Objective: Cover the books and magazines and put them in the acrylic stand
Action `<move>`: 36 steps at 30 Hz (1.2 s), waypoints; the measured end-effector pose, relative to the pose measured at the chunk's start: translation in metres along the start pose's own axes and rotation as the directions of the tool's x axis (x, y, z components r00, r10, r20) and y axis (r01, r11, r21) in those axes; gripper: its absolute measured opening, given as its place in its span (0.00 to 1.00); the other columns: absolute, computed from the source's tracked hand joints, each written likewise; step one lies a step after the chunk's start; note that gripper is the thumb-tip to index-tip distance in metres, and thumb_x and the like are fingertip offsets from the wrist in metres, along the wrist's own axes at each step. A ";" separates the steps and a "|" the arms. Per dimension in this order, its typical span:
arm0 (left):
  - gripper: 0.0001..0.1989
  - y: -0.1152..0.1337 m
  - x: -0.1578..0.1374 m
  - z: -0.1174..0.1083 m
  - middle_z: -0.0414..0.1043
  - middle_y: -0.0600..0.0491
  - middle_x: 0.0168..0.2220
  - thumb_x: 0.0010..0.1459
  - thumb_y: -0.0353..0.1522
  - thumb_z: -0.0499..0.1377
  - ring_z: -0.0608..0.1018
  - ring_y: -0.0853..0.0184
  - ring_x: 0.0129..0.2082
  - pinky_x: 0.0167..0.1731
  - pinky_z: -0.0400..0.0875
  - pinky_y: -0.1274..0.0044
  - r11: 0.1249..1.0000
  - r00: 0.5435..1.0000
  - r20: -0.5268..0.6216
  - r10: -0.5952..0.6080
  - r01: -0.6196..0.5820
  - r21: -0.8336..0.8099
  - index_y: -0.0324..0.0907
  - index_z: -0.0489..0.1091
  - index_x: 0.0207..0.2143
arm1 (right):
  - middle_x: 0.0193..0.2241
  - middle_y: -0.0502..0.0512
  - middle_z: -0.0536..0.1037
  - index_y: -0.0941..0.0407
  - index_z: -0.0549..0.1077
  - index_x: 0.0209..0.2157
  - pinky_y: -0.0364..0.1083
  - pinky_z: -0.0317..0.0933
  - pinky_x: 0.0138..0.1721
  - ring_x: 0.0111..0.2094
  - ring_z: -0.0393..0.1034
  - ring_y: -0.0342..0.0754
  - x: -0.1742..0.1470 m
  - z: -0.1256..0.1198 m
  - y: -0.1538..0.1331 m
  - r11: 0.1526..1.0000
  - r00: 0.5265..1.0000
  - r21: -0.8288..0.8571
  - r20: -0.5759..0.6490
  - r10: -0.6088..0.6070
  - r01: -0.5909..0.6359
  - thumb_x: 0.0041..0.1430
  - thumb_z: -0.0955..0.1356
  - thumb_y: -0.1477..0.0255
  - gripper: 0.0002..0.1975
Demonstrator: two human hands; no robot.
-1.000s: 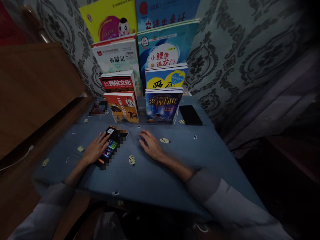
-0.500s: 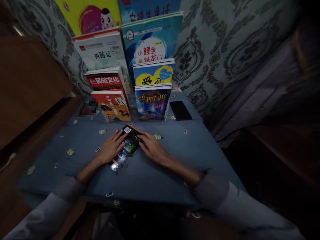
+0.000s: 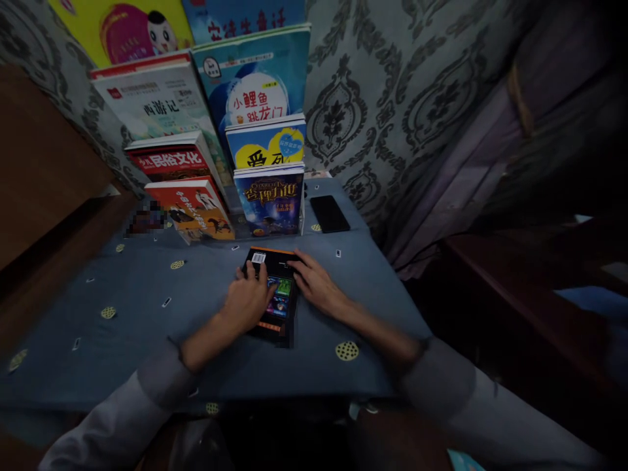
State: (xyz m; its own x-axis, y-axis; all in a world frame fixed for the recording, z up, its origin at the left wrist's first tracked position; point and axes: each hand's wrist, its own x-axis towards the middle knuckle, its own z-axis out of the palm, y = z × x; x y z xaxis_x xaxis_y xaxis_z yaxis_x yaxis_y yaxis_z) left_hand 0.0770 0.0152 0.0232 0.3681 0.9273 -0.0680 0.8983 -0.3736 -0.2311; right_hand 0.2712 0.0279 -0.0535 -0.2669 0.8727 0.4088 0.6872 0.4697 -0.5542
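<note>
A black book (image 3: 275,282) with an orange edge and a barcode lies back cover up on the blue patterned tablecloth (image 3: 147,340). My left hand (image 3: 249,299) rests flat on the book's left half, fingers spread. My right hand (image 3: 316,286) touches the book's right edge with fingers extended. Just behind the book stands a tiered rack of upright books, the nearest being a dark blue one (image 3: 269,201) and an orange one (image 3: 193,209).
A black phone (image 3: 330,213) lies flat to the right of the rack. Behind stands a patterned grey wall (image 3: 392,98). A wooden board (image 3: 44,163) leans on the left. The table edge drops off to darkness on the right.
The book has slid rightwards across the cloth under my left hand. My right hand, apart from it before, now touches its right edge. The view has swung right.
</note>
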 end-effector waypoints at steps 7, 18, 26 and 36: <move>0.22 0.025 0.002 -0.013 0.76 0.29 0.46 0.72 0.38 0.49 0.83 0.52 0.41 0.37 0.78 0.67 0.978 0.979 -0.060 0.193 -0.197 -0.066 0.28 0.71 0.54 | 0.64 0.65 0.68 0.55 0.75 0.55 0.63 0.59 0.65 0.65 0.63 0.58 0.001 -0.016 0.026 0.997 0.996 -0.012 -0.051 0.078 -0.078 0.65 0.62 0.77 0.20; 0.18 0.023 0.008 -0.005 0.77 0.36 0.46 0.71 0.34 0.50 0.80 0.52 0.46 0.41 0.77 0.65 0.978 0.973 -0.134 0.188 -0.197 -0.061 0.32 0.74 0.50 | 0.62 0.68 0.69 0.60 0.74 0.55 0.64 0.60 0.64 0.64 0.64 0.62 0.001 -0.028 0.019 0.984 0.990 -0.108 -0.017 0.137 -0.138 0.66 0.61 0.76 0.20; 0.20 0.019 0.017 0.027 0.71 0.34 0.58 0.71 0.35 0.50 0.75 0.51 0.58 0.47 0.77 0.67 0.976 0.950 -0.250 0.188 -0.209 -0.062 0.32 0.67 0.58 | 0.57 0.64 0.73 0.55 0.74 0.55 0.65 0.61 0.62 0.59 0.67 0.60 0.000 -0.030 0.020 0.984 0.991 -0.124 -0.054 0.121 -0.126 0.64 0.62 0.75 0.19; 0.18 0.011 0.026 0.035 0.73 0.36 0.56 0.70 0.35 0.50 0.74 0.51 0.59 0.57 0.71 0.60 0.966 0.919 -0.352 0.178 -0.232 -0.117 0.34 0.68 0.56 | 0.55 0.61 0.74 0.52 0.75 0.54 0.63 0.63 0.60 0.56 0.68 0.60 0.000 -0.033 0.019 0.984 0.987 -0.101 -0.086 0.139 -0.147 0.64 0.63 0.74 0.18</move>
State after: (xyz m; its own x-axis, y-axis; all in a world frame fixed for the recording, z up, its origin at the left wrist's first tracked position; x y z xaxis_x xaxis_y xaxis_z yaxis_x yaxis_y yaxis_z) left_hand 0.0882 0.0358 -0.0149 0.5825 0.7771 0.2383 0.8102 -0.5786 -0.0936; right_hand 0.3061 0.0321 -0.0401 -0.1097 0.9146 0.3891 0.7838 0.3203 -0.5320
